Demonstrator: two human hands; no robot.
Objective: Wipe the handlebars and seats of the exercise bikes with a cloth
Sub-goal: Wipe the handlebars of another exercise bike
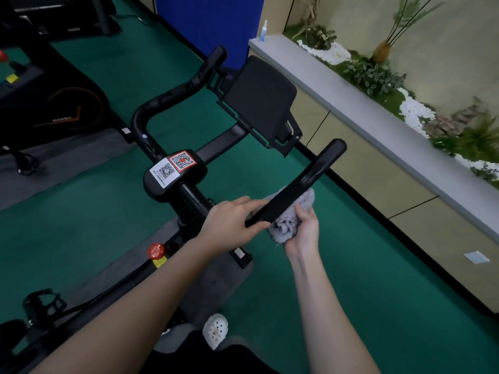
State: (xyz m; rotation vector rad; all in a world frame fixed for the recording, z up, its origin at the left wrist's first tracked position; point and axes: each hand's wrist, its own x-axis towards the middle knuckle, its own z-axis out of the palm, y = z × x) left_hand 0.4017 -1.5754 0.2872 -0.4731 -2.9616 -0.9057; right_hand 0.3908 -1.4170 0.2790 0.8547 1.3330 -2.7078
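My right hand point(303, 230) holds the grey cloth point(290, 214) bunched under the near handlebar point(302, 184), its grip closed around the folds. My left hand point(232, 225) pinches the bar's near end to steady it. The cloth looks soft and light, best taken in a full fistful; the bar looks stiff, smooth, probably slick, so I'd wrap it.

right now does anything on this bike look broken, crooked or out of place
Nothing stands out. The handlebar and tablet holder look intact, the QR stickers lie flat, and the grey cloth is held against the bar by the right hand.
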